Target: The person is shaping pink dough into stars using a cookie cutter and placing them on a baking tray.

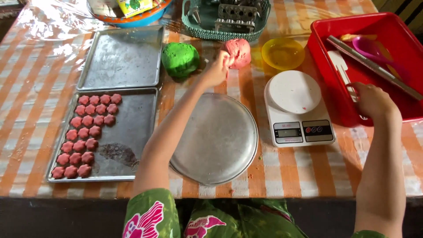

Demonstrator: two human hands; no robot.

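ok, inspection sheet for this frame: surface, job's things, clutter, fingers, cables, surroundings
Surface: table with orange-striped cloth under clear plastic.
Job's things: pink dough; red bin holding utensils.
Clutter: green dough; round pan; scale; yellow bowl; lower tray with rows of pink cookies; bare upper tray; green basket.
Fingers: left hand pinches the pink dough; right hand rests on the red bin's near rim, curled, hold unclear.
Cables: nothing seen.
Surroundings: green flowered clothing at bottom edge.
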